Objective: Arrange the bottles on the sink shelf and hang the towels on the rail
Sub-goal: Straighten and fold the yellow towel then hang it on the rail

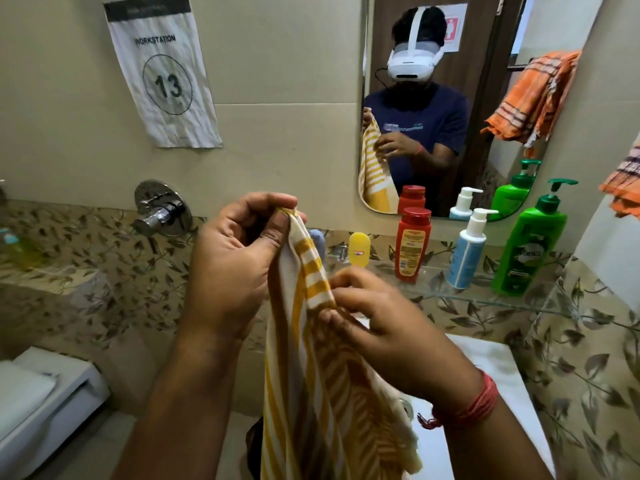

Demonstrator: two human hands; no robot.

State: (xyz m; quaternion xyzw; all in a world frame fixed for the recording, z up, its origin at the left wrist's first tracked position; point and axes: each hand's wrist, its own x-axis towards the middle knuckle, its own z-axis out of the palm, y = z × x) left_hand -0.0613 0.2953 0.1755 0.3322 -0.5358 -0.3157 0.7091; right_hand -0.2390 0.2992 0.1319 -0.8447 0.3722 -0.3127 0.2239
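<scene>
Single head view, looking forward and down, close over sink (485,358)

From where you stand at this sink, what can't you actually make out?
Head view only:
- The blue object behind the striped towel: mostly hidden by the cloth.
- The towel's lower end: cut off by the bottom edge.
- The red bottle label: print too small.
- The sink basin: largely covered by the right hand and towel.

Red thread bracelet (474,407), bare forearms, navy T-shirt.
</scene>
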